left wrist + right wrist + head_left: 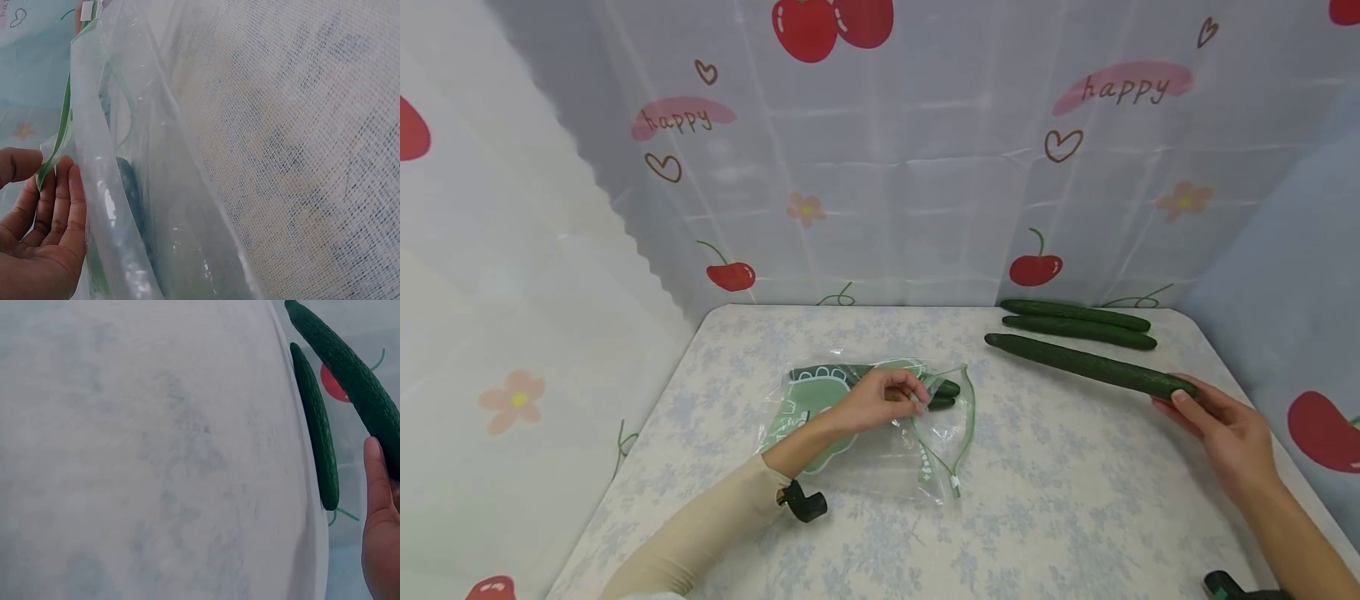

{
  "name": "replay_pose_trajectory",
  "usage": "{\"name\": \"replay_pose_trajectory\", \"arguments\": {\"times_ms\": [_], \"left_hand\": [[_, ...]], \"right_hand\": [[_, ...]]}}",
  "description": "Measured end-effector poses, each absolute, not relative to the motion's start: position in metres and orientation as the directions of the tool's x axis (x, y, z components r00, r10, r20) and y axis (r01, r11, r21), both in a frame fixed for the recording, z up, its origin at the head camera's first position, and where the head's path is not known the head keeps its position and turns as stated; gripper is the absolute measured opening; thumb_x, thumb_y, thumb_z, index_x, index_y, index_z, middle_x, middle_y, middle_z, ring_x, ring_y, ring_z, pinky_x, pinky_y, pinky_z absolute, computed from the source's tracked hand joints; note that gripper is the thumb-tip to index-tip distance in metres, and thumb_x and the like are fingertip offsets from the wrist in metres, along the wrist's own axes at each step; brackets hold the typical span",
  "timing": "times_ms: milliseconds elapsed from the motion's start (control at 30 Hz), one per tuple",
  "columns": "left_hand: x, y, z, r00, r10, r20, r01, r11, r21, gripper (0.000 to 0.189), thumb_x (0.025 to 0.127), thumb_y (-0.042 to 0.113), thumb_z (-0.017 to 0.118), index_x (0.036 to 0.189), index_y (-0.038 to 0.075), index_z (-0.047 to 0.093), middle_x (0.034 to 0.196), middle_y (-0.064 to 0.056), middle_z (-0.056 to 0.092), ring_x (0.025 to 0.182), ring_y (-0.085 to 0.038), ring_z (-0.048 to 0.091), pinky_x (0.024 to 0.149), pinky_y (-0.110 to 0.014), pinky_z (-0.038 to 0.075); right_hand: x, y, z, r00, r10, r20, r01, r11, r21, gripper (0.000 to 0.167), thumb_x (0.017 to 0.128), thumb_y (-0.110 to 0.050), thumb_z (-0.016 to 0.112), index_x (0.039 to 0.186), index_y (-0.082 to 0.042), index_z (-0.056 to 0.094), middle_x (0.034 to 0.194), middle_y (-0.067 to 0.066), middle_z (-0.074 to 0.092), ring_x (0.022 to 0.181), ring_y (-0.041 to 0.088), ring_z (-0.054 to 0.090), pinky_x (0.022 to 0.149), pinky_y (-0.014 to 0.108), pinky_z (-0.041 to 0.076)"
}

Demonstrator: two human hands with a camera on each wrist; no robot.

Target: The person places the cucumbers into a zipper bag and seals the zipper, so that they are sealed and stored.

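My right hand (1236, 437) grips a long dark green cucumber (1086, 362) by its near end, and the far end points left toward the bag. In the right wrist view the thumb lies along that cucumber (350, 369). With thumb and fingers, my left hand (880, 398) pinches the green-edged mouth of a clear zip bag (880, 475) printed with a green cartoon. The mouth stands apart, and cucumbers (947, 389) show inside it, partly hidden by the hand and print. In the left wrist view the green zip strip (61, 128) runs up from the fingertips.
Two more cucumbers (1078, 331) lie side by side at the back right of the table, near its far edge. A white zip slider (955, 482) sits at the bag's near corner. A patterned cloth (715, 500) covers the table, with printed curtains (910, 208) behind and at both sides.
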State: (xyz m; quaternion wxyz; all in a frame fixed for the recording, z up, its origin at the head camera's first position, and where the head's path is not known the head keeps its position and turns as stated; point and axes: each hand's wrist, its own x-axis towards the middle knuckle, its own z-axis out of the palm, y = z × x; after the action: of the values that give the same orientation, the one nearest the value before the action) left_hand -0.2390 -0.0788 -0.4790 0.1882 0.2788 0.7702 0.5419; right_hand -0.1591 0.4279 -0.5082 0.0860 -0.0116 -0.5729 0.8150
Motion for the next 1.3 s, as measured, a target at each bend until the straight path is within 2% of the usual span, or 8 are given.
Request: {"name": "replay_pose_trajectory", "arguments": {"times_ms": [233,400,567,767,967,1167,1300], "left_hand": [[-0.239,-0.079,-0.481,-0.771,0.637,0.024,0.228,0.241,0.943,0.016,0.099,0.008,0.075,0.114,0.001,0.075,0.104,-0.015,0.073,0.089,-0.037,0.069,0.075,-0.021,0.054],[-0.239,-0.078,-0.480,-0.773,0.634,0.021,0.224,0.241,0.944,0.017,0.099,0.009,0.075,0.114,0.000,0.074,0.104,-0.015,0.073,0.089,-0.036,0.069,0.074,-0.021,0.054],[-0.239,-0.076,-0.478,-0.777,0.630,0.010,0.223,0.261,0.939,0.015,0.099,0.008,0.075,0.113,0.003,0.075,0.103,-0.011,0.073,0.091,-0.040,0.069,0.074,-0.021,0.053],[-0.239,-0.074,-0.477,-0.781,0.624,0.010,0.223,0.265,0.938,0.014,0.098,0.008,0.075,0.111,0.004,0.075,0.102,-0.010,0.074,0.090,-0.034,0.070,0.075,-0.021,0.054],[-0.239,-0.073,-0.478,-0.788,0.616,0.018,0.223,0.258,0.940,0.014,0.098,0.009,0.075,0.112,0.005,0.076,0.102,-0.009,0.074,0.089,-0.031,0.069,0.076,-0.021,0.054],[-0.239,-0.073,-0.478,-0.789,0.614,0.026,0.224,0.248,0.942,0.015,0.098,0.008,0.075,0.112,0.004,0.075,0.101,-0.009,0.073,0.086,-0.020,0.067,0.076,-0.020,0.054],[-0.238,-0.073,-0.478,-0.788,0.615,0.031,0.229,0.246,0.942,0.015,0.098,0.008,0.075,0.112,0.004,0.075,0.101,-0.009,0.073,0.087,-0.025,0.068,0.076,-0.020,0.054]], "right_hand": [[-0.147,0.433,-0.509,-0.985,0.150,0.083,-0.128,-0.314,-0.941,0.040,0.105,0.005,0.062,0.140,-0.010,0.073,0.121,-0.006,0.079,0.094,0.016,0.084,0.082,0.028,0.065],[-0.139,0.436,-0.510,-0.984,0.114,0.140,-0.170,-0.319,-0.933,0.041,0.106,0.008,0.056,0.141,-0.007,0.072,0.124,-0.005,0.078,0.095,0.017,0.084,0.084,0.027,0.065],[-0.133,0.437,-0.508,-0.986,0.055,0.158,-0.167,-0.346,-0.923,0.043,0.107,0.012,0.051,0.139,-0.007,0.072,0.128,-0.005,0.075,0.099,0.018,0.083,0.087,0.029,0.064],[-0.126,0.436,-0.508,-0.993,0.007,0.120,-0.115,-0.356,-0.927,0.045,0.109,0.010,0.048,0.138,-0.012,0.074,0.128,-0.006,0.076,0.101,0.018,0.083,0.088,0.029,0.064],[-0.122,0.431,-0.514,-0.989,-0.069,0.133,-0.096,-0.393,-0.914,0.047,0.110,0.013,0.042,0.141,-0.006,0.071,0.130,-0.002,0.077,0.106,0.021,0.082,0.092,0.032,0.063],[-0.123,0.423,-0.518,-0.981,-0.121,0.150,-0.097,-0.363,-0.927,0.048,0.110,0.014,0.040,0.143,-0.006,0.069,0.134,-0.002,0.075,0.108,0.021,0.082,0.093,0.032,0.063],[-0.124,0.415,-0.519,-0.978,-0.147,0.149,-0.088,-0.354,-0.931,0.050,0.110,0.014,0.040,0.142,-0.008,0.070,0.134,-0.003,0.074,0.109,0.021,0.081,0.094,0.032,0.063]]}}
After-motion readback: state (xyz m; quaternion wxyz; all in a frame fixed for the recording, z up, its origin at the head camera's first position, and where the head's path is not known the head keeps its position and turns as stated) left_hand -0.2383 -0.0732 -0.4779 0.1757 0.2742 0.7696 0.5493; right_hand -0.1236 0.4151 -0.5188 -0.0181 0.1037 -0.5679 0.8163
